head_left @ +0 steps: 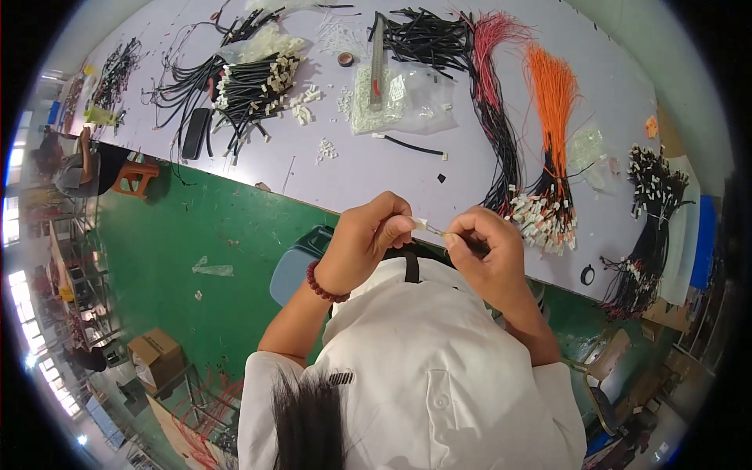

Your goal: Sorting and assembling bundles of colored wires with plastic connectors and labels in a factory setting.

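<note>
Between thumb and fingers, my left hand point(372, 231) pinches a small white plastic connector point(421, 224) over the table's front edge. Opposite it, my right hand point(487, 247) is closed, and a thin wire end point(439, 232) runs from its fingertips to the connector. Dark cable shows inside the right fist, mostly hidden by the fingers. Whether the wire end is inside the connector, I cannot tell. Beyond my hands, a short black sleeved cable point(411, 146) with a white end lies on the table. Right of my right hand rests a bundle of white-ended wires point(544, 219).
Orange wires point(551, 102) and red-black wires point(489, 86) lie at the right of the table point(313, 172). A clear bag of white connectors point(392, 102) with a steel ruler point(377, 63) sits mid-table. Black cables point(254, 90) and a phone point(196, 133) lie left. A blue stool point(294, 270) stands below.
</note>
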{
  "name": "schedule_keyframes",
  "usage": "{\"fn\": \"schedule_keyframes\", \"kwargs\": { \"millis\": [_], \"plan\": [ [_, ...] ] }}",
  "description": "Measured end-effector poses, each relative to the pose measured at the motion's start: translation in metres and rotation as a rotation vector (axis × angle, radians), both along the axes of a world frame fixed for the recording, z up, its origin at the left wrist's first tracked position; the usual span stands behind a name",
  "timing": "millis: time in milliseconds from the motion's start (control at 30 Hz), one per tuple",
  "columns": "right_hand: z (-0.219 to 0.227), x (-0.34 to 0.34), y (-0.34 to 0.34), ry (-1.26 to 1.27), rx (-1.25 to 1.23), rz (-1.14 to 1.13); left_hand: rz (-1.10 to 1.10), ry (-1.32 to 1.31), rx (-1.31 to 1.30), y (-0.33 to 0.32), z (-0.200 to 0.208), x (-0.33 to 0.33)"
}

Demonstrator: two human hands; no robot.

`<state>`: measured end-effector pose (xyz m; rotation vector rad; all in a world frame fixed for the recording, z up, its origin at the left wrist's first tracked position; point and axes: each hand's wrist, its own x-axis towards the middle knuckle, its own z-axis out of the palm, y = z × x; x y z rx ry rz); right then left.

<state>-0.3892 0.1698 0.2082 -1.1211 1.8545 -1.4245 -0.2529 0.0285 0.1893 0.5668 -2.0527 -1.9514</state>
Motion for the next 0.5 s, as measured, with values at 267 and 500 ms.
{"fn": "schedule_keyframes", "kwargs": {
  "millis": [267, 500],
  "plan": [
    [0.008, -0.008, 0.005, 0.127, 0.03, 0.062, -0.058, 0.051, -0.663, 0.003, 0.011, -0.008],
    [-0.001, -0.017, 0.012, -0.07, 0.074, 0.088, -0.109, -0.057, -0.577, 0.018, 0.012, -0.016]
  ]
}}
